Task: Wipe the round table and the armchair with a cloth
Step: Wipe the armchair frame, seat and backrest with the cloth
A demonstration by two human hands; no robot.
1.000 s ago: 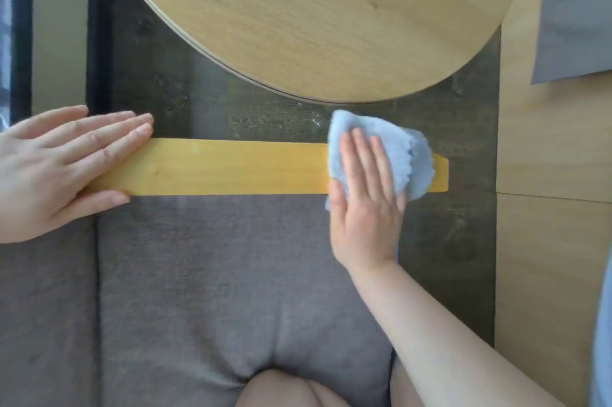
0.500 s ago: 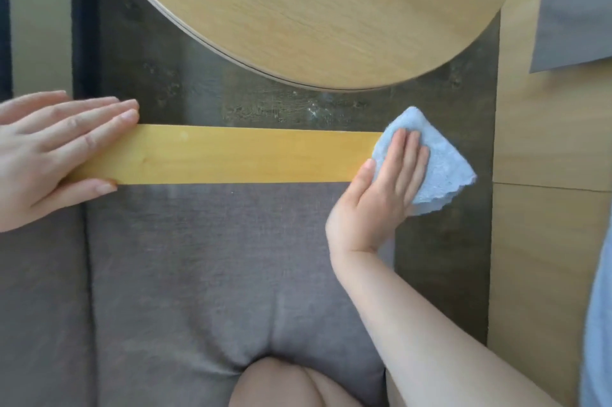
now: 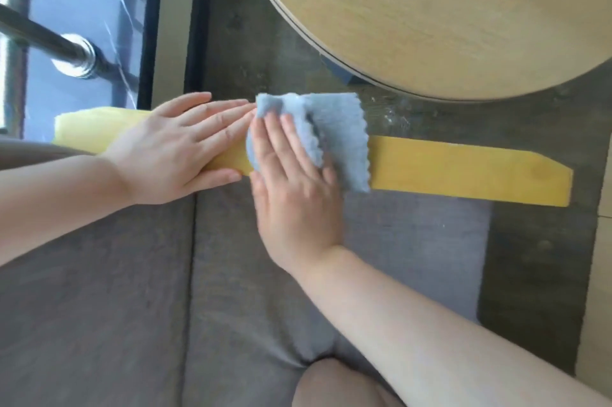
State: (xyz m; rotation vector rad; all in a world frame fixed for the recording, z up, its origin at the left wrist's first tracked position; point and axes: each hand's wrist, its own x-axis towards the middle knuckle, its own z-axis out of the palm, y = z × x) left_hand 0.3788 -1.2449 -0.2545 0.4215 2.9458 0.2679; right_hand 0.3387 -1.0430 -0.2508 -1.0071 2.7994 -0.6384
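Note:
The armchair's yellow wooden armrest (image 3: 463, 171) runs left to right across the middle of the view, above its grey seat cushion (image 3: 231, 290). My right hand (image 3: 294, 188) lies flat with straight fingers on a light blue cloth (image 3: 334, 135) and presses it onto the armrest near its left half. My left hand (image 3: 178, 148) rests flat on the armrest just left of the cloth, its fingertips touching the cloth's edge. The round wooden table (image 3: 447, 9) fills the upper right, apart from both hands.
A dark carpet (image 3: 251, 52) lies between armchair and table. A window with a metal rail (image 3: 76, 55) is at the upper left. Light wooden floor (image 3: 596, 290) shows at the right edge. A bare knee (image 3: 334, 383) is at the bottom.
My right hand has slid the cloth left along the armrest from its right end, up to my left hand. The view has swung left, so the window now shows.

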